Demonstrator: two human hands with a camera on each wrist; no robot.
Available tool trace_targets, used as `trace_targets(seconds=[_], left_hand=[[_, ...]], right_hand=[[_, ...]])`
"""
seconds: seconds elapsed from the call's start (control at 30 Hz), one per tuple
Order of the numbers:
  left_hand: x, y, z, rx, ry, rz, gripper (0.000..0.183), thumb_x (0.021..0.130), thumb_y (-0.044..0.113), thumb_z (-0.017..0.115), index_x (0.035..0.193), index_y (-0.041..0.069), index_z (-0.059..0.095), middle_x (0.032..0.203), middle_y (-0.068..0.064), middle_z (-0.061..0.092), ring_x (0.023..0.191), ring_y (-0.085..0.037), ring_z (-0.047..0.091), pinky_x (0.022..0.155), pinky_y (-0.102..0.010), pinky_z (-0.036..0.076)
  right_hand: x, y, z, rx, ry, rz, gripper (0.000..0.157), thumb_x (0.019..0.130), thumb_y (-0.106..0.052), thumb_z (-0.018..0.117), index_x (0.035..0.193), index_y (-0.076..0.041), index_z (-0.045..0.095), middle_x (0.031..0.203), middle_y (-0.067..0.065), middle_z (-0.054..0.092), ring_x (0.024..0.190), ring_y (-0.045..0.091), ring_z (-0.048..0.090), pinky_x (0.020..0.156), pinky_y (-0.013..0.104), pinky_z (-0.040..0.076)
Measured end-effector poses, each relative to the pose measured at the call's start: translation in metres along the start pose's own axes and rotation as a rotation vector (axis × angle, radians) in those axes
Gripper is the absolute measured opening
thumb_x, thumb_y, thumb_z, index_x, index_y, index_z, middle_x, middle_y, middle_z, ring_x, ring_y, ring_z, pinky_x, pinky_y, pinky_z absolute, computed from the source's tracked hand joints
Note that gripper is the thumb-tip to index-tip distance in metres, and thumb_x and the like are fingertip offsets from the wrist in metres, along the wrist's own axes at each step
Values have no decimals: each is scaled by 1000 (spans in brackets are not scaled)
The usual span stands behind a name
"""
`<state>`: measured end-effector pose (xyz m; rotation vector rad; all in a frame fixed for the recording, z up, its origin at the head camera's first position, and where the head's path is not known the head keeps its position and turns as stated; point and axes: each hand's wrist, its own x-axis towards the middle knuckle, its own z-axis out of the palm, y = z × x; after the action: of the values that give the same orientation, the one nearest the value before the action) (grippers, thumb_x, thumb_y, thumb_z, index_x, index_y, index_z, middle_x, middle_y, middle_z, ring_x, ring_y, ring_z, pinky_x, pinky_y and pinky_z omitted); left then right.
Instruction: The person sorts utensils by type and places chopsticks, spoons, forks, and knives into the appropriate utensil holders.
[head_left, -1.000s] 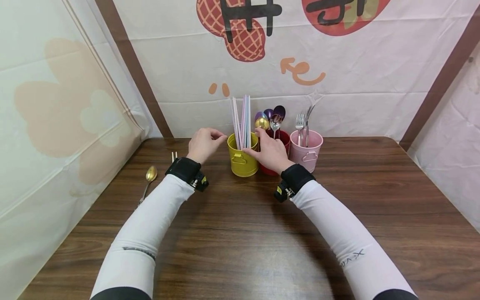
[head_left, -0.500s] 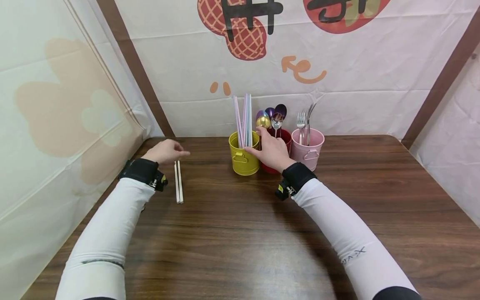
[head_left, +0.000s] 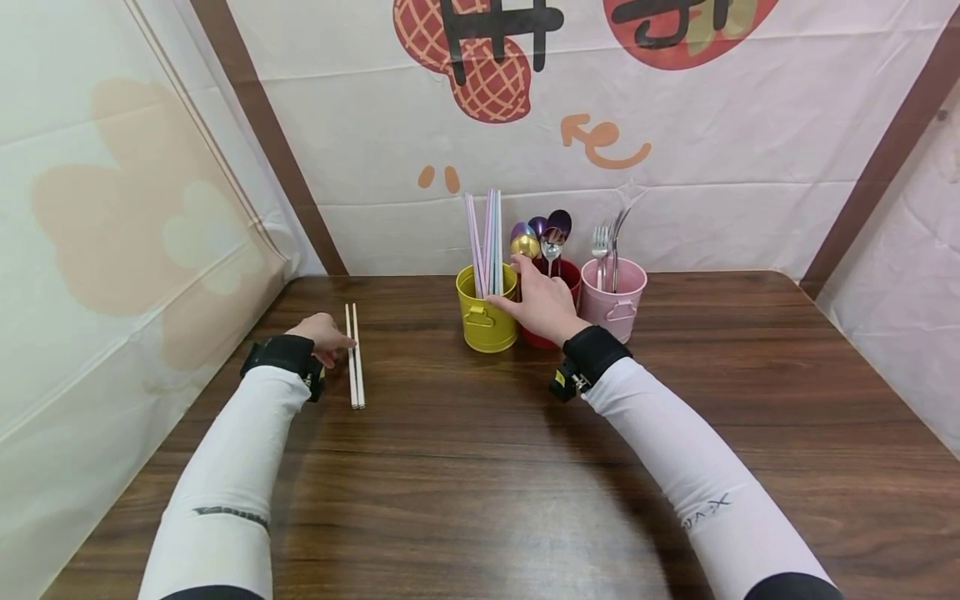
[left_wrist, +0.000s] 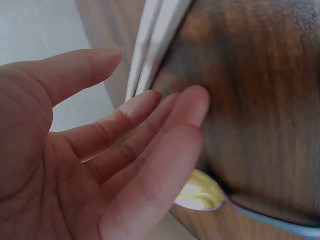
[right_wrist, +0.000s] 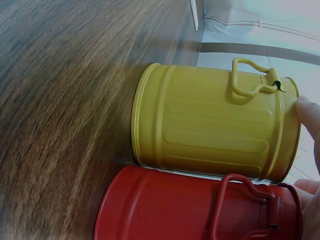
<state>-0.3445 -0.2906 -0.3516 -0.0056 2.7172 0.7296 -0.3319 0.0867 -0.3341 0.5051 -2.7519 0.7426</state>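
Note:
Two white chopsticks (head_left: 358, 375) lie side by side on the table at the left. My left hand (head_left: 326, 333) is right beside them. In the left wrist view its thumb and loosely bent fingers stand apart with nothing between them, and the chopsticks (left_wrist: 155, 42) show beyond. A gold-bowled spoon (left_wrist: 202, 192) lies under that hand; the arm hides it in the head view. My right hand (head_left: 546, 304) holds the rim of the yellow bucket (head_left: 487, 333) with thumb and index finger, its other fingers by the red bucket (right_wrist: 170, 205). Pastel chopsticks (head_left: 491, 242) stand in the yellow bucket.
Spoons (head_left: 552, 237) stand in the red bucket, partly behind my right hand. The pink bucket (head_left: 615, 308) beside it holds several forks (head_left: 602, 242). A white printed curtain (head_left: 720, 167) hangs behind the dark wooden table (head_left: 465, 475), another along the left.
My left hand has moved left and down from beside the yellow bucket to the white chopsticks on the table. The right hand stays at the yellow bucket's rim.

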Motion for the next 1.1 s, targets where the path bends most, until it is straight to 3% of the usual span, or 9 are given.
trace_targets(seconds=[0.23,0.53,0.9,1.1], left_hand=[[13,-8,6,-11,32,-45,19,86,10,64,78,-5,59,61,-7,60,50,-13,64,57,-26,54],[19,-6,8,1,62,-92,15,83,7,63,81,-8,60,57,-6,62,49,-13,64,55,-26,54],[16,-4,7,-11,32,-110,18,81,10,60,72,-3,67,54,-2,65,51,-9,64,58,-19,47],[12,-3,1,-103,43,-69,26,87,13,56,71,-3,68,55,-4,64,51,-12,65,58,-23,52]], right_hand=[[0,0,0,3,-4,5,78,88,-58,61,144,-10,35,140,7,52,105,32,59,92,45,41],[1,0,0,-3,-8,7,79,88,-59,61,145,-10,34,141,7,51,105,32,59,92,45,40],[-1,-1,-1,7,-12,10,78,88,-59,61,144,-11,35,141,7,51,102,32,60,93,45,39],[-1,-1,-2,6,-19,15,78,88,-59,61,144,-11,35,142,7,50,102,32,59,93,45,40]])
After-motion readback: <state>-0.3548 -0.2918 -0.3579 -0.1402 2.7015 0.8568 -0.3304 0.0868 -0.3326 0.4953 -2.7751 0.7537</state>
